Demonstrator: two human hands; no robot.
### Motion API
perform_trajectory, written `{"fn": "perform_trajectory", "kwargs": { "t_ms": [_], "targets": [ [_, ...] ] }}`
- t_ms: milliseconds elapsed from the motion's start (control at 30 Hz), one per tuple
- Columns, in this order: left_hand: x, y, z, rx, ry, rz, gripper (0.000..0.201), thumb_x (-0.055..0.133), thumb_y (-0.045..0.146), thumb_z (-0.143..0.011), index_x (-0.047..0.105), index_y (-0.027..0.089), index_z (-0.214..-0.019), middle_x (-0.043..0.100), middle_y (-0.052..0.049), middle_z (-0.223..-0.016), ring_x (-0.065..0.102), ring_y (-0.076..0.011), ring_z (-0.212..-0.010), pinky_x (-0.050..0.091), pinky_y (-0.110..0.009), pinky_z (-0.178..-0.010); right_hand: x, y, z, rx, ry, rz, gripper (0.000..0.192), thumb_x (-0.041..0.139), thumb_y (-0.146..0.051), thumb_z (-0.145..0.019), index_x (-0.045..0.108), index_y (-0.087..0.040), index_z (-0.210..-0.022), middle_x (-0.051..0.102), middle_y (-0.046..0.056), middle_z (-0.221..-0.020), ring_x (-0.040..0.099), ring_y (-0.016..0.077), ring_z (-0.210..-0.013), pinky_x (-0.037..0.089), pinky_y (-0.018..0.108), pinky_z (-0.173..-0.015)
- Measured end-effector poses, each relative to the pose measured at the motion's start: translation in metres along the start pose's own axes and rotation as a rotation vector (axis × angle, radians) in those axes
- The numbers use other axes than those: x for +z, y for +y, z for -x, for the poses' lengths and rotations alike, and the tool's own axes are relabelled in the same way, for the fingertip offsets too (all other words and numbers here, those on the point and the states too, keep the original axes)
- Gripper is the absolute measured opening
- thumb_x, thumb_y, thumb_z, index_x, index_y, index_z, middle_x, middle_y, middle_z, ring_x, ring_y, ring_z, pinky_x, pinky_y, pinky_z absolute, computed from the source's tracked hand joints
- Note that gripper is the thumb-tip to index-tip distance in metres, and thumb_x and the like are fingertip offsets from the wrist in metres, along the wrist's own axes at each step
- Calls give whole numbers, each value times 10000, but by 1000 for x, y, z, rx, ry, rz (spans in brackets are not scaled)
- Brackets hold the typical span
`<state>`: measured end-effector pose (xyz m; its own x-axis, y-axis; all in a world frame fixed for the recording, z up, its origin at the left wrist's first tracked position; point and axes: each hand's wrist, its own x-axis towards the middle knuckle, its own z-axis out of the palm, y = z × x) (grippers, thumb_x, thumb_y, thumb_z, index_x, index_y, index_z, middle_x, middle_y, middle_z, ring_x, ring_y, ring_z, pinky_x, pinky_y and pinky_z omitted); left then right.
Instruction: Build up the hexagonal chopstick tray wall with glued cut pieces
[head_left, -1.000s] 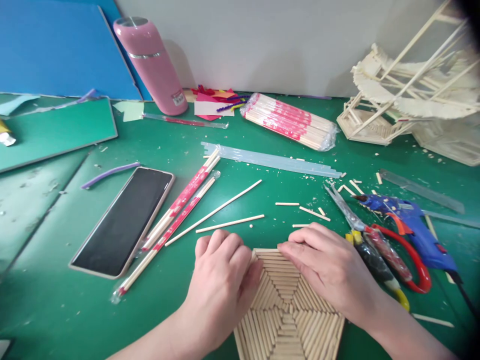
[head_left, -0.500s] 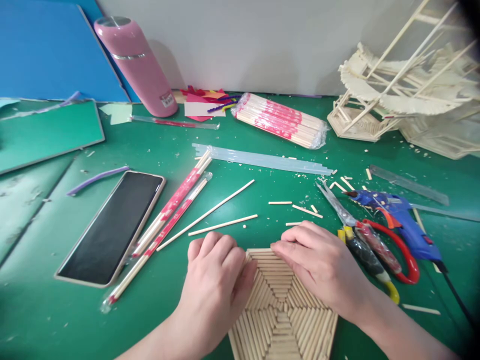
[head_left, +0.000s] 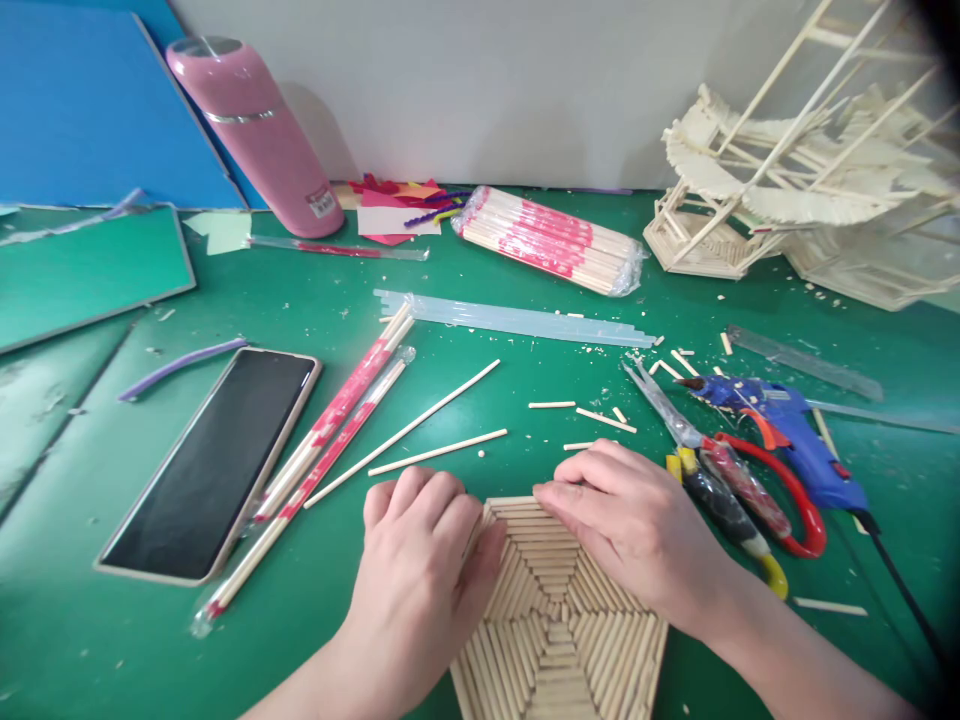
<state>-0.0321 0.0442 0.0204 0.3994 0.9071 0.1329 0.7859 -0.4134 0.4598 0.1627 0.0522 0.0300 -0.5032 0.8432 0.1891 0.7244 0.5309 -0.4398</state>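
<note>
I see both hands pressed down on a hexagon (head_left: 559,625) of glued sticks that lies flat on the green worktop (head_left: 112,620), at the near edge of the view. My left hand (head_left: 420,570) rests curled on its upper left corner, fingers bent under, gripping nothing. My right hand (head_left: 637,525) lies over the upper right edge, its fingertips (head_left: 551,492) pinched narrow on the top rim (whether they clamp a loose stick there I cannot tell). Just right of that hand lie scissors (head_left: 731,480) with red handles, touching a blue glue gun (head_left: 787,430). Two bare sticks (head_left: 420,425) lie just beyond the left hand, with wrapped chopsticks (head_left: 330,440) and a phone (head_left: 214,460) further left. Clear glue rods (head_left: 517,320) lie across the middle. At the back stand a pink flask (head_left: 259,135), a chopstick bundle (head_left: 547,240) and a stick model (head_left: 802,180).
</note>
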Motion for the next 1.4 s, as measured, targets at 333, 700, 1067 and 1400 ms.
{"fn": "perform_trajectory", "kwargs": {
  "t_ms": [333, 700, 1067, 1400],
  "targets": [
    [-4, -3, -7, 74, 27, 21, 111, 507, 190, -809, 561, 189, -906, 582, -50, -864, 478, -213, -831, 343, -368, -716, -19, 17, 24, 201, 99, -57, 194, 496, -146, -840, 613, -198, -985, 605, 36, -925, 556, 136, -850, 471, 285, -749],
    [-10, -3, -24, 146, -138, 42, 159, 497, 179, -821, 640, 247, -841, 597, -30, -901, 462, -213, -859, 306, -374, -717, -10, 18, 29, 200, 10, -126, 180, 473, -163, -852, 623, -191, -947, 579, 37, -844, 537, 142, -790, 458, 286, -670],
    [-9, -3, -29, 183, -198, 92, 207, 443, 137, -838, 625, 225, -793, 623, -23, -842, 467, -205, -843, 298, -367, -710, -10, 19, 29, 177, 4, -114, 195, 456, -163, -857, 644, -193, -899, 586, 43, -803, 525, 151, -749, 438, 293, -638],
    [-12, -1, -32, 169, -258, 109, 217, 428, 131, -844, 624, 219, -817, 594, -27, -836, 467, -198, -835, 315, -356, -698, -10, 20, 29, 175, -4, -115, 194, 463, -161, -857, 649, -194, -900, 591, 45, -804, 520, 153, -751, 438, 295, -632]
  ]
}}
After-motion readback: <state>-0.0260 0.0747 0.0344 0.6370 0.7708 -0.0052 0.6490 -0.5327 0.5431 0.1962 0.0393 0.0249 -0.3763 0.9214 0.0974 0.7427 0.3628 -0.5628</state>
